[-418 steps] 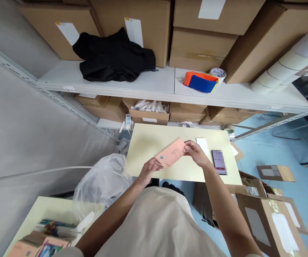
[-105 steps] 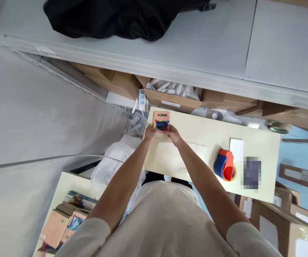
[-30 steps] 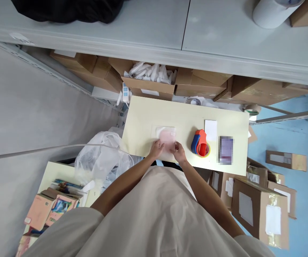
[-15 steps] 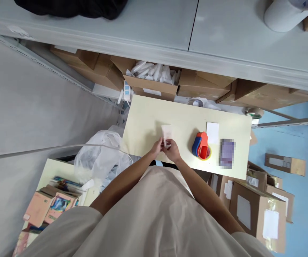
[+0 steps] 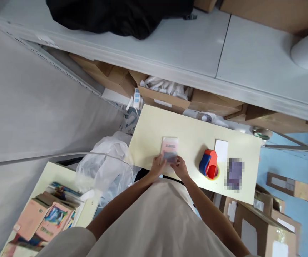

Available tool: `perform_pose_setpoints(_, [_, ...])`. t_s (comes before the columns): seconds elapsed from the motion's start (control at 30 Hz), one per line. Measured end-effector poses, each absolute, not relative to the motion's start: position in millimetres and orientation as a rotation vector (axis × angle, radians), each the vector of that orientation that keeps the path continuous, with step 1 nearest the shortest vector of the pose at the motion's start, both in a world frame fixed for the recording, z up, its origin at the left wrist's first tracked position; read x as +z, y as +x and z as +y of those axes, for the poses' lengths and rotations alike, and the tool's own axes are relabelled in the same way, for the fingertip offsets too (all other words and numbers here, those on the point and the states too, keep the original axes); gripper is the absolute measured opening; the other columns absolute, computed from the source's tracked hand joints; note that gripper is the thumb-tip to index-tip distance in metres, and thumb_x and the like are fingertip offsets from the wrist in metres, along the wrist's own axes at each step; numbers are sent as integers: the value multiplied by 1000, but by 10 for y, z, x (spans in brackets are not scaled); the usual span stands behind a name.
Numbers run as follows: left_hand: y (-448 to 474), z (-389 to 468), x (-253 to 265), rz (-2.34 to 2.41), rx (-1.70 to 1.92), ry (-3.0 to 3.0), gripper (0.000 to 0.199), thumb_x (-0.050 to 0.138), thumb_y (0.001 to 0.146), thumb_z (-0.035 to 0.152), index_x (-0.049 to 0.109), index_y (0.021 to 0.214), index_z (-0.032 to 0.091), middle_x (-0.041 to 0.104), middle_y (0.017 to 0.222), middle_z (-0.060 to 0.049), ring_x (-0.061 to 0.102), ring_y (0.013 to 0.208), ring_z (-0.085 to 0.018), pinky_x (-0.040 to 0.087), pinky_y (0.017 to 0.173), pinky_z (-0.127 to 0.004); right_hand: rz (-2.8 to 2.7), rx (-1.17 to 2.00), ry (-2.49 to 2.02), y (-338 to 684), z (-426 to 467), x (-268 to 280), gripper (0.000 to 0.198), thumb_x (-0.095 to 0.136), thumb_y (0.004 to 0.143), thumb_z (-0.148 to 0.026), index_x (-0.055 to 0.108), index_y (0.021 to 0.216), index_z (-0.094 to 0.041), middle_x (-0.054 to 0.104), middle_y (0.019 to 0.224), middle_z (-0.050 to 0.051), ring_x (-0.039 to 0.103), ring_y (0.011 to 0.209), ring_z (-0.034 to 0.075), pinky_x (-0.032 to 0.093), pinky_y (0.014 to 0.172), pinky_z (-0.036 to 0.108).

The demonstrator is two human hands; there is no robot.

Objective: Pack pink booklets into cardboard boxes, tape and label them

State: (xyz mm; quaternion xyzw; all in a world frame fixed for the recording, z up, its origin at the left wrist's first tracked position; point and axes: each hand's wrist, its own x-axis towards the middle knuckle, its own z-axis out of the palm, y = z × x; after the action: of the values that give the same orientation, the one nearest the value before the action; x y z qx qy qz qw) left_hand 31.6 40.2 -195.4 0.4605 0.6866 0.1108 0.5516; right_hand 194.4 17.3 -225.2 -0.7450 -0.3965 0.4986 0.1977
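Note:
A small flat pink-and-grey packet (image 5: 169,147) with a pale border and dark print lies on the cream table (image 5: 188,134), near its front edge. My left hand (image 5: 158,166) grips its lower left corner, thumb towards the middle. At the lower right corner, the fingers of my right hand (image 5: 180,167) are pinched on the packet's edge. To the right stands a red and blue tape dispenser (image 5: 209,165) with a yellow-edged roll. Beyond it are a white card (image 5: 221,150) and a blurred-out purple rectangle (image 5: 234,174).
Behind the table, an open carton (image 5: 162,98) holds white wrapped pieces under a grey shelf (image 5: 132,48). A clear plastic bag (image 5: 103,164) hangs at the left, crossed by a cable (image 5: 63,156). Pink books (image 5: 53,219) are piled at lower left; cartons (image 5: 261,228) stand at right.
The packet was held up narrow and pale between both hands; now it lies flat, its pink print and grey part showing. My hands have moved apart to its two lower corners. The camera view has shifted.

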Motion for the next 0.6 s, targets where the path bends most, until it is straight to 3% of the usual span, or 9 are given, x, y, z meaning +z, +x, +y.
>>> perform_pose_setpoints(0.23, [-105, 1133, -2146, 1802, 422, 1140, 48, 46, 88, 40, 49, 130, 16, 57, 122, -13, 45, 123, -25, 34, 106, -42, -1015, 1514, -1980, 1342, 1044, -2234, 69, 66, 62, -30, 48, 129, -21, 56, 114, 9, 61, 81, 17, 53, 74, 34])
perform_pose_setpoints(0.37, [-457, 1681, -2263, 1915, 464, 1204, 42, 50, 87, 39, 56, 121, 14, 57, 124, -16, 49, 122, -27, 36, 105, -42, -1016, 1489, -1917, 988, 1587, -2302, 69, 66, 63, -29, 48, 129, -21, 56, 117, 9, 61, 83, 17, 52, 75, 32])
perform_pose_setpoints(0.6, [-765, 2225, -2416, 1812, 557, 1339, 30, 47, 90, 37, 60, 110, 19, 60, 122, -12, 51, 120, -25, 36, 106, -43, -1052, 1463, -1858, 678, 2089, -2368, 62, 64, 64, -29, 53, 125, -23, 59, 114, 6, 61, 87, 18, 51, 77, 33])
